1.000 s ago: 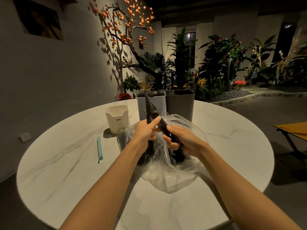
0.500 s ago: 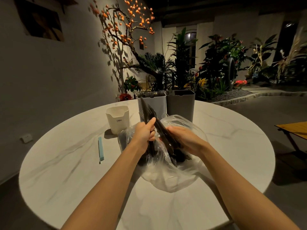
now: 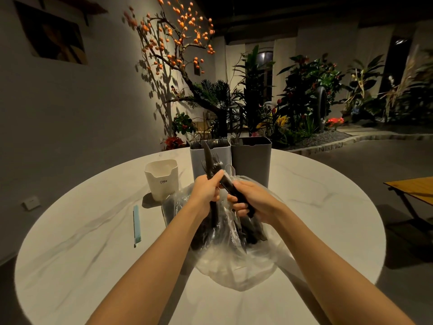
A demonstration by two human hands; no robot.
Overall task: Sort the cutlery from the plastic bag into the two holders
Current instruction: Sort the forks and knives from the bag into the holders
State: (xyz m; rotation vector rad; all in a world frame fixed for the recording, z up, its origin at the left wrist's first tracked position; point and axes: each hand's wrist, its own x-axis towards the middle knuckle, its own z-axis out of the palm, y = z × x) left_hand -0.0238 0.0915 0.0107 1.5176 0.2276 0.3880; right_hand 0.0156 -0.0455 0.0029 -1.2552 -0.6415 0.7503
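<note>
Here the black plastic cutlery [image 3: 212, 167] is partly out of the clear plastic bag [image 3: 236, 259], which lies slumped on the table [image 3: 93, 242] just in front of the two holders. The left hand [image 3: 206, 191] is clenched round a bundle of forks and a knife, their heads standing up in front of the light grey holder [image 3: 199, 158]. The right hand [image 3: 253, 198] grips another dark piece by its handle, slanted up toward the left hand; what kind it is I cannot tell. More cutlery shows dark inside the bag.

The step in hand looks like gathering and separating pieces by type above the bag. Both holders already show some cutlery at their rims, so the sorting seems partly done. Next, each grip would need to carry its pieces over the right rim, light grey or dark grey holder [image 3: 251, 160], and drop them in upright without snagging the bag.

A white cup [image 3: 161, 179] and a pale blue stick [image 3: 136, 224] sit to the left.
</note>
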